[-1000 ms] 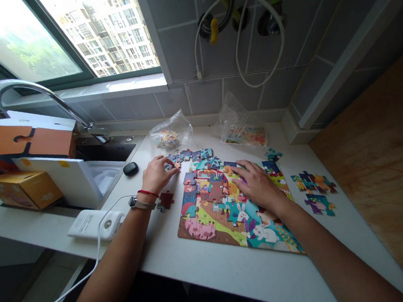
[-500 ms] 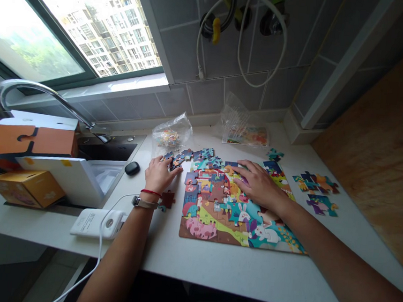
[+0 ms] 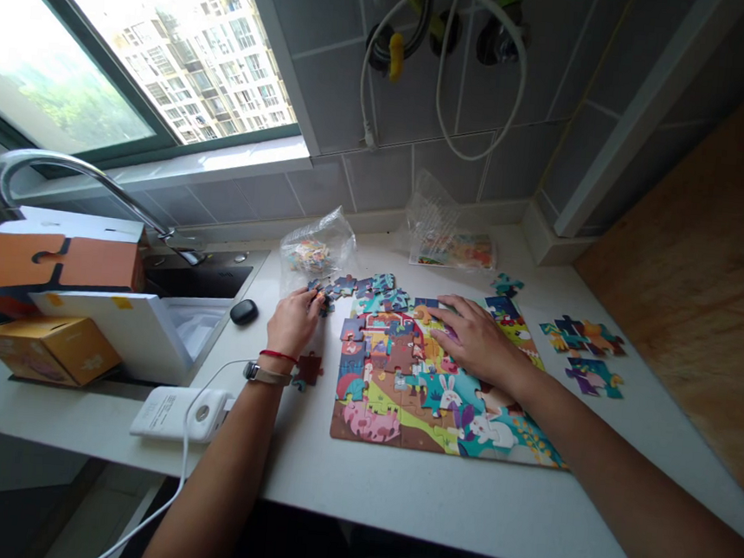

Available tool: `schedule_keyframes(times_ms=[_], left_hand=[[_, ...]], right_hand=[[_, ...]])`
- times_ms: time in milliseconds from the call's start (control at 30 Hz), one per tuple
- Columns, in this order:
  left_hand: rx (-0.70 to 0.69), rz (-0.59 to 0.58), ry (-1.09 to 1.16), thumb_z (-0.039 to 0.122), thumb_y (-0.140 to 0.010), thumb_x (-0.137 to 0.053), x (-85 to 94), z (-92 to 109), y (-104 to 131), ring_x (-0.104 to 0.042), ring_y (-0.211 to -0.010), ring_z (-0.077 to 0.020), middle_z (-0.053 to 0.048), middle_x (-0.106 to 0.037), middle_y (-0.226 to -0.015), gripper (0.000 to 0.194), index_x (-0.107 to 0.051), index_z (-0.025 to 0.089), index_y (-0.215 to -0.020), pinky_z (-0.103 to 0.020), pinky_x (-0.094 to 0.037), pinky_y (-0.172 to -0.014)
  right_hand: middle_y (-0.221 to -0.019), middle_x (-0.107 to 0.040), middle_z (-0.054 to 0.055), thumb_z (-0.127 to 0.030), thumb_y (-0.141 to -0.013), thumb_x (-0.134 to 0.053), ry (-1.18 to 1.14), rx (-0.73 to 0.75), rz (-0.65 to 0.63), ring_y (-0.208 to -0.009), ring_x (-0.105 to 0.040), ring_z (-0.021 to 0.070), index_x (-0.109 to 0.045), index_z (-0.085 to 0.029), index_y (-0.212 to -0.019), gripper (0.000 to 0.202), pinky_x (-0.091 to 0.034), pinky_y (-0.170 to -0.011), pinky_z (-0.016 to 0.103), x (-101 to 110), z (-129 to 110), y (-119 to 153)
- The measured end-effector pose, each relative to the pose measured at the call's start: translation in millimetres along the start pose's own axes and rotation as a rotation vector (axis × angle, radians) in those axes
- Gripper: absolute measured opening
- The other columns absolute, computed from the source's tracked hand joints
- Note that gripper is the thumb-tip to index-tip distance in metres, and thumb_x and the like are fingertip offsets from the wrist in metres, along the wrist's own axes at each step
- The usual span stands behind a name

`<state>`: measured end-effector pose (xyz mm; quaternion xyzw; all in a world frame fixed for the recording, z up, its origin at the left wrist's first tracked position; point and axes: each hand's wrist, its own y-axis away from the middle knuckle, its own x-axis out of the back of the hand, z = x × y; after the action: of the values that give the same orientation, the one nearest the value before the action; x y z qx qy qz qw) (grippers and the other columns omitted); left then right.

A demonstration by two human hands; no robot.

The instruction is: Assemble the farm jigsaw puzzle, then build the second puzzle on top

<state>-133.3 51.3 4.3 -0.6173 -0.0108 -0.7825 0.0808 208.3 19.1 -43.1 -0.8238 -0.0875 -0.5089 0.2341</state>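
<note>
My left hand [image 3: 294, 320], wearing a red string and a watch, is closed with thumb and fingertips pinched on a small dark puzzle piece [image 3: 318, 295] beside the loose pieces [image 3: 380, 290] above the puzzle. My right hand [image 3: 471, 335] lies with fingers spread on the upper part of the colourful puzzle [image 3: 426, 405], holding nothing. The puzzle shows rabbits and a pink pig. A dark red piece [image 3: 309, 367] rests on the counter between my left wrist and the puzzle.
Plastic bags [image 3: 315, 252] lie at the back near a picture card [image 3: 472, 251]. More puzzle pieces [image 3: 585, 337] are at the right. A black oval object [image 3: 244, 311], a white power strip [image 3: 181, 412] with a cable, boxes [image 3: 92, 272] and a sink tap [image 3: 88, 169] stand left.
The fingers of my left hand have drawn together from a looser spread into a pinch at the piece. My right hand has not visibly moved.
</note>
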Motion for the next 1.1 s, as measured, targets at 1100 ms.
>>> schedule_keyframes(times_ms=[1100], left_hand=[[0.11, 0.238, 0.195, 0.035, -0.091, -0.068, 5.2, 6.1, -1.9, -0.078, -0.102, -0.027, -0.005, -0.083, -0.098, 0.024, -0.081, 0.026, -0.109, -0.036, -0.059, -0.093]], right_hand=[[-0.143, -0.062, 0.016, -0.034, -0.1, -0.057, -0.02, -0.004, 0.003, -0.131, -0.06, 0.0328, -0.072, -0.021, -0.133, 0.038, -0.047, -0.114, 0.052, 0.4, -0.4, 0.6]])
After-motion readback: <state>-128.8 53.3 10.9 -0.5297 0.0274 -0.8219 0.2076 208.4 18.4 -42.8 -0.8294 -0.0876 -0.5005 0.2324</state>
